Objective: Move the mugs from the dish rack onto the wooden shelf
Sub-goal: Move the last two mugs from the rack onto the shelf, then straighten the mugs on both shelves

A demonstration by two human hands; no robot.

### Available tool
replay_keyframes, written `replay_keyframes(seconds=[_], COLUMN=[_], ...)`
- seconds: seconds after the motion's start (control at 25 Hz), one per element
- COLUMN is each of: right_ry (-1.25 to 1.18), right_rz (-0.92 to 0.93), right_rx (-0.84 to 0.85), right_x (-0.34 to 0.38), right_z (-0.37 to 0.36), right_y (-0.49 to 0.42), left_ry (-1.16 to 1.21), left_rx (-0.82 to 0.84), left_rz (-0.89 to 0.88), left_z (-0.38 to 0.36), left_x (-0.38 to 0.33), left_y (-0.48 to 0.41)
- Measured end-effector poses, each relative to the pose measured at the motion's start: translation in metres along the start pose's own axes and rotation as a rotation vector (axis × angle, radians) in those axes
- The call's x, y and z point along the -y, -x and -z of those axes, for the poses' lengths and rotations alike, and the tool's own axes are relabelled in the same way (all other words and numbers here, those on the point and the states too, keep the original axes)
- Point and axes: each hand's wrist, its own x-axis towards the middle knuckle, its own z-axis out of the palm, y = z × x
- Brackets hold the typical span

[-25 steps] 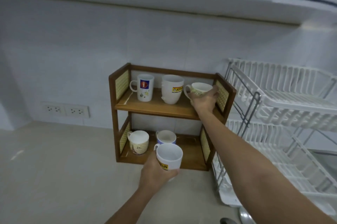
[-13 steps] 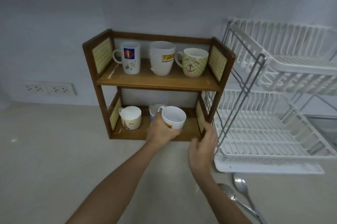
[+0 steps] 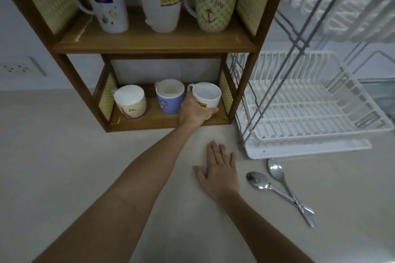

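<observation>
While the left hand (image 3: 193,111) keeps a closed grip on the white mug (image 3: 207,100), seating it beside the blue mug (image 3: 170,97) on the wooden shelf's (image 3: 154,42) lower tier, the right hand (image 3: 220,171) rests flat, empty, on the counter (image 3: 64,155) below, likely bracing.

Glossy wooden shelf (image 3: 149,42), white plastic dish rack (image 3: 310,113), shiny metal spoons (image 3: 277,185)

Left hand (image 3: 193,111) reaching forward, fingers (image 3: 210,110) curled; right hand (image 3: 220,169) flat.

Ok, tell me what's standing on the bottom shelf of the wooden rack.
Three mugs: a cream mug on the left, a blue mug in the middle, and a white mug gripped by the left hand, which covers its lower side.
</observation>
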Motion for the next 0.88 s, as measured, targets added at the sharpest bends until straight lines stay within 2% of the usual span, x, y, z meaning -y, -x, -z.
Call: replay_keyframes(seconds=[0.24, 0.44, 0.64, 0.8, 0.88], right_ry=[-0.023, -0.016, -0.018, -0.019, -0.127], right_rz=[-0.004, -0.005, -0.006, -0.023, 0.036], right_rx=[-0.013, -0.031, -0.006, 0.024, -0.117], right_x=[0.0, -0.001, -0.002, 0.004, 0.015], right_z=[0.001, -0.002, 0.0, 0.02, 0.053], right_y=[-0.001, -0.002, -0.002, -0.003, -0.017], left_ry=[0.096, 0.119, -0.053, -0.176, -0.168], left_rx=[-0.035, 0.045, 0.143, 0.298, 0.432], left_rz=[-0.009, -0.031, -0.007, -0.224, -0.335], left_z=[-0.016, -0.018, 0.004, 0.072, 0.133], left_x=[0.003, 0.006, 0.001, -0.027, -0.057], left_y=[-0.018, -0.019, 0.0, 0.017, 0.02])
